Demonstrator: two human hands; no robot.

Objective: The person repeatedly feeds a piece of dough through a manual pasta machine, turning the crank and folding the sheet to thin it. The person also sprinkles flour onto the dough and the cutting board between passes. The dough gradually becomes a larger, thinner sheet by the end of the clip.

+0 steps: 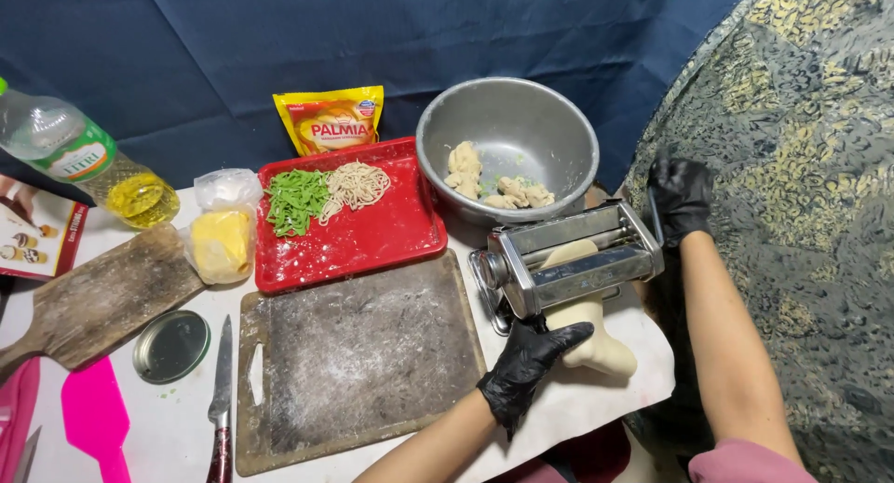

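Two gloved hands: I see my left hand (531, 367) cupped open under the dough sheet (589, 329), which hangs straight down below the pasta machine (568, 257). My right hand (680, 199) is closed around the crank (mostly hidden) beside the machine.

A red tray (372, 241) holds green and pale noodles (321, 192) — beside it sit a cutting board (358, 357), a knife (222, 399) and an oil bottle (79, 157).

Looked like a small home kitchen corner: pasta machine (568, 258) at three o'clock, floured cutting board (358, 357) in the centre, oil bottle (84, 162) at ten o'clock, draped cloth (372, 36) behind.
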